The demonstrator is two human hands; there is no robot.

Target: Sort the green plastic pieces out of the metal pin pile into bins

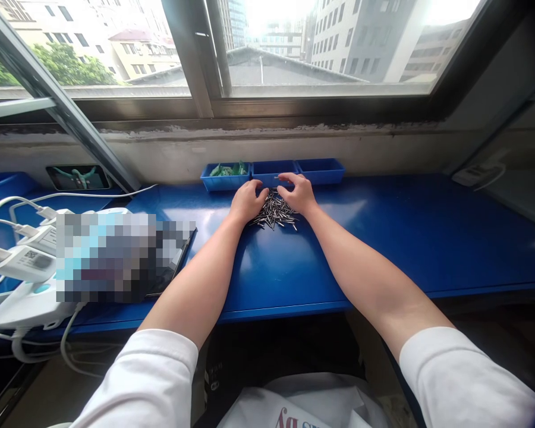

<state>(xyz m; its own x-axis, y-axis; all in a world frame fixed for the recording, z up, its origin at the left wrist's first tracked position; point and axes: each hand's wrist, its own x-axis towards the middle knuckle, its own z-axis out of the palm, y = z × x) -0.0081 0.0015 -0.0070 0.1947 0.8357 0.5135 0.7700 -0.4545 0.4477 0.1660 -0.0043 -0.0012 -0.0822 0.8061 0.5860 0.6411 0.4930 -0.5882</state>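
A pile of small silvery metal pieces (274,211) lies on the blue tabletop (276,273). At the pile's left edge is my left hand (248,201), its thumb and fingers apart and curved toward the pieces. My right hand (298,193) is at the pile's upper right, thumb and index finger spread, with what may be a small light piece near the index fingertip. Just behind the hands stand three joined blue bins: the left bin (226,183) holds green pieces, while the middle bin (274,168) is partly hidden by my hands. The right bin (321,172) shows no contents.
On the left sit a white power strip (31,306) with chargers and cables, a blurred-out item, and a dark flat object (178,261). A phone (79,178) leans on the wall behind them. A metal frame post (89,131) slants down at the left, before the window.
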